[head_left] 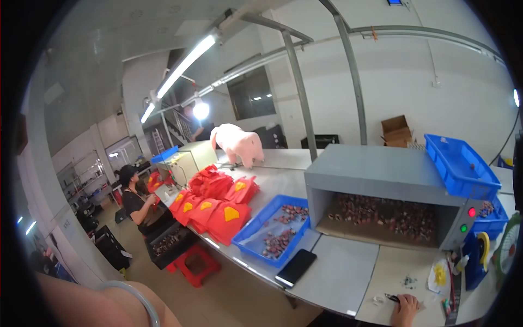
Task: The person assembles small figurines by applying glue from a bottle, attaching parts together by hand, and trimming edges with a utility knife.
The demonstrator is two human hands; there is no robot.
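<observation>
At the lower right, my right hand (405, 312) rests on the table with its fingers curled down. They close on a small black tool (391, 297) whose kind I cannot make out; one end sticks out to the left. Beside it lie a small white object (377, 300) and a scatter of tiny dark green bits (408, 282). My left arm (103, 305), with a pale bangle (143, 298), crosses the lower left corner close to the camera; the left hand's fingers do not show.
A grey box-shaped machine (376, 163) holds many small reddish pieces. Left of it are a blue tray (277, 240), a black phone (297, 268), red pouches (210, 212) and a pink plush figure (239, 144). A person (139, 199) sits at left near a red stool (196, 267).
</observation>
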